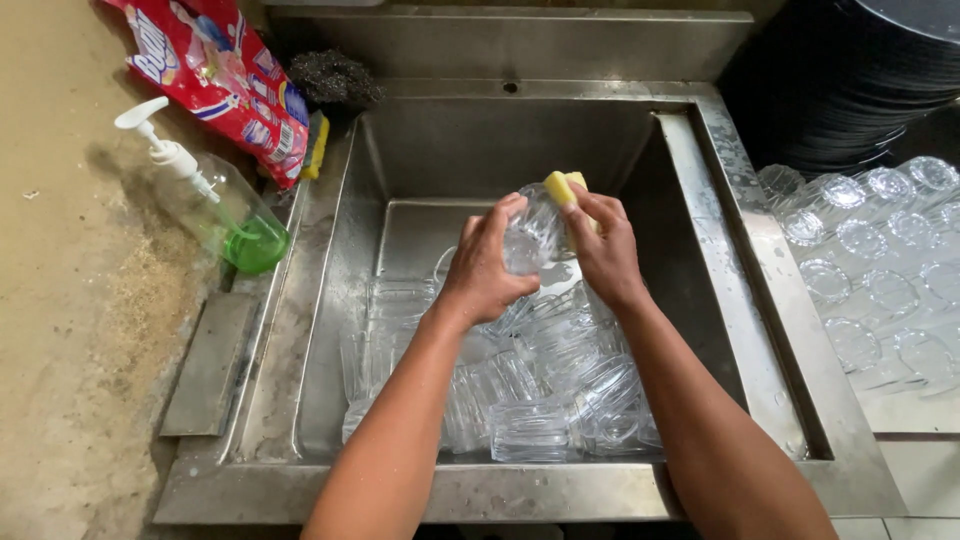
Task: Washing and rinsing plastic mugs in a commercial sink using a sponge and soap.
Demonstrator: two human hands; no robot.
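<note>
Head view shows my left hand (487, 268) wrapped around a clear drinking glass (530, 235), held above the middle of the steel sink (330, 300) so it clears the heap of glasses (520, 390) lying in the basin. My right hand (604, 250) pinches a yellow sponge (562, 188) against the glass's far end. The glass seems tilted, long axis running up and away toward the sink's back wall (which end is the mouth I cannot tell).

Bare forearms, no sleeves, no gloves
</note>
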